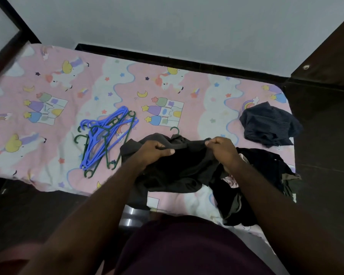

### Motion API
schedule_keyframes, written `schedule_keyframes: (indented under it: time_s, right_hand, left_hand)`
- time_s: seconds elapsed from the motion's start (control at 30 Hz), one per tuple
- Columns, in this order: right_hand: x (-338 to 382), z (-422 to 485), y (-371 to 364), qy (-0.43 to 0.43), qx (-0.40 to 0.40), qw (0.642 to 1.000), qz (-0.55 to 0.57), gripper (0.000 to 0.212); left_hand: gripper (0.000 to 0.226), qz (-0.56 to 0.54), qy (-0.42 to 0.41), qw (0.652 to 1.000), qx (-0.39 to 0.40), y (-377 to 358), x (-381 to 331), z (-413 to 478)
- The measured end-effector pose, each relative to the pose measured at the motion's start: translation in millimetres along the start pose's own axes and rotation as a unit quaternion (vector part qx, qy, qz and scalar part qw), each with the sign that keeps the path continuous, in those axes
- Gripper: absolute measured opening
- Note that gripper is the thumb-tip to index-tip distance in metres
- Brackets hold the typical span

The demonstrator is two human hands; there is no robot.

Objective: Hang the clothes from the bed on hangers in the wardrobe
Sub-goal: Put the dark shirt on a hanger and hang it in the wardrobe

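Two hands hold one limp dark grey garment (179, 171) over the bed's near edge. The left hand (157, 150) has its grip curled round bunched cloth, and the right hand (221, 148) pinches the same top edge. Right of the garment lies one rumpled heap of black clothes (264, 171). Just beyond the garment peeks one green hanger hook (175, 130). To its left is a tangle of blue and green plastic hangers (105, 135), too interlaced to count. Far right of it sits one folded navy striped garment (270, 124). A pink unicorn-print sheet (48, 92) covers the bed, with a white wall (187, 26) beyond.

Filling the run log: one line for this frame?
left hand: grips garment | right hand: pinches garment | hanger: hook past garment | spare hangers: on bed
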State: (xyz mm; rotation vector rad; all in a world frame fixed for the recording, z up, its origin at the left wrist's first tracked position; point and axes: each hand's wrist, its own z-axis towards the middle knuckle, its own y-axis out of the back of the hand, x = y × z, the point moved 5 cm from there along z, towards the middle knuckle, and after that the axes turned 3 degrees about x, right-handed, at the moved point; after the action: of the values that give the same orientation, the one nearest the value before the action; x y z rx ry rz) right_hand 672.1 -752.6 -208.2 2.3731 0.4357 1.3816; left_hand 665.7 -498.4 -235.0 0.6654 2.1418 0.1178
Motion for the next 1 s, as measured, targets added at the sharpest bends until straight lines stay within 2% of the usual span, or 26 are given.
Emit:
schedule_keyframes:
  time_s: [0.1,0.2,0.27,0.33,0.43,0.67,0.8,0.93,1.0]
  right_hand:
    - [1.2,-5.6,2.3,-0.011,-0.070,0.991,0.113,0.023]
    - [-12.9,-15.4,-22.0,-0.075,0.003,0.975,0.211,0.017]
    - [-22.6,-20.8,-35.7,-0.122,0.056,0.961,0.243,0.018]
    - [-25.8,-24.6,-40.1,-0.139,0.077,0.951,0.264,0.015]
    - [-25.2,-29.1,-42.2,-0.127,0.093,0.947,0.279,0.011]
    - [-21.8,-39.1,-45.1,-0.063,0.126,0.950,0.279,0.014]
    - [-19.2,-40.3,-41.2,-0.004,0.119,0.965,0.234,0.013]
    - [-18.8,-35.2,-31.1,0.047,0.044,0.979,0.195,0.019]
    - [-16.8,-33.7,-31.6,0.057,0.058,0.979,0.184,0.016]
  left_hand:
    - [0.040,-0.137,0.006,0.990,0.010,-11.4,-16.7,-17.1]
    - [0.032,-0.225,0.005,0.974,0.009,-33.1,-21.0,-29.5]
    - [0.024,-0.227,0.002,0.974,-0.020,-44.1,-18.3,-32.0]
    - [0.026,-0.229,0.002,0.973,-0.043,-52.8,-13.7,-32.5]
    - [0.031,-0.216,-0.005,0.974,-0.065,-62.2,-13.1,-37.6]
    - [0.030,-0.152,-0.055,0.983,-0.086,-75.6,-30.3,-45.8]
    - [0.028,-0.105,-0.067,0.987,-0.096,-75.8,-34.1,-46.7]
    - [0.031,-0.065,-0.074,0.989,-0.109,-74.3,-40.1,-46.9]
    - [0.028,-0.080,-0.080,0.988,-0.103,-75.1,-43.8,-47.7]
